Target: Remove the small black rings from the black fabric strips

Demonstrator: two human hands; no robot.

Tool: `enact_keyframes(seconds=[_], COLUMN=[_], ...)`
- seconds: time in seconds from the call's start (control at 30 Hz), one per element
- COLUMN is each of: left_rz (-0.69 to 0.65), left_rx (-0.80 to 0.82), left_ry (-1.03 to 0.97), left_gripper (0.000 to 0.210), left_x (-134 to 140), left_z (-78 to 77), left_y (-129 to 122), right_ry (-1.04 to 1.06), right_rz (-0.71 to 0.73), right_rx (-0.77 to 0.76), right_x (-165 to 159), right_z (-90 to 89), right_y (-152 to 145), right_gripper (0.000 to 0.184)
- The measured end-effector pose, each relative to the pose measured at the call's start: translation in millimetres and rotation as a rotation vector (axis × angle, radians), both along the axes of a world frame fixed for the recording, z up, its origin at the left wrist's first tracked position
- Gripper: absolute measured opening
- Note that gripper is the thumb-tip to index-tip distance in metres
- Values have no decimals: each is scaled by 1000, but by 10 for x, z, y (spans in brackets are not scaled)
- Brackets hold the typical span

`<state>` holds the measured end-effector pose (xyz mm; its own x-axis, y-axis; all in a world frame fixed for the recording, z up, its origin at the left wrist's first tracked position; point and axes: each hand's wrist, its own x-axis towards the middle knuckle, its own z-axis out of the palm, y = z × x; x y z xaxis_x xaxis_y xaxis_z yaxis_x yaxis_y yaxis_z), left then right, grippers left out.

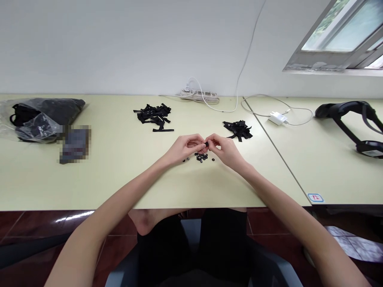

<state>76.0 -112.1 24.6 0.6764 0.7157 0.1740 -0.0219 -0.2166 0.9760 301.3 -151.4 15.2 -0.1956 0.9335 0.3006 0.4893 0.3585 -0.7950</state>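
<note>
My left hand (189,147) and my right hand (224,150) meet over the table, fingertips pinched together on a small black piece (206,144). The fingers cover most of it, so I cannot tell whether it is a strip, a ring or both. Just below the fingertips lies a loose cluster of small black rings (201,158), with a few strays on either side. Beyond my left hand is a spread-out pile of short black fabric strips (153,113). A second, tighter pile of black strips (239,129) rests beyond my right hand.
A clear plastic bag with black contents (54,117) lies at the left, beside a pixelated dark item (75,145). Against the wall sits a power strip (199,95) with white cables. A white charger (277,118) and a black headset (354,119) are on the right, past the table seam.
</note>
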Motion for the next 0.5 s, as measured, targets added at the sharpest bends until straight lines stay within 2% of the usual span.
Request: enact_keyframes(seconds=[0.3, 0.43, 0.5], left_rz=[-40, -8, 25], left_rx=[2, 25, 37], left_ry=[49, 109, 119], left_gripper=[26, 26, 26], left_x=[-30, -67, -81], left_z=[27, 53, 65], left_y=[61, 84, 102], right_ry=[102, 22, -19], right_rz=[-10, -58, -28], right_rx=[-100, -87, -114], right_x=[-80, -33, 10], right_z=[-104, -55, -4], right_y=[15, 40, 43], right_gripper=[24, 27, 27])
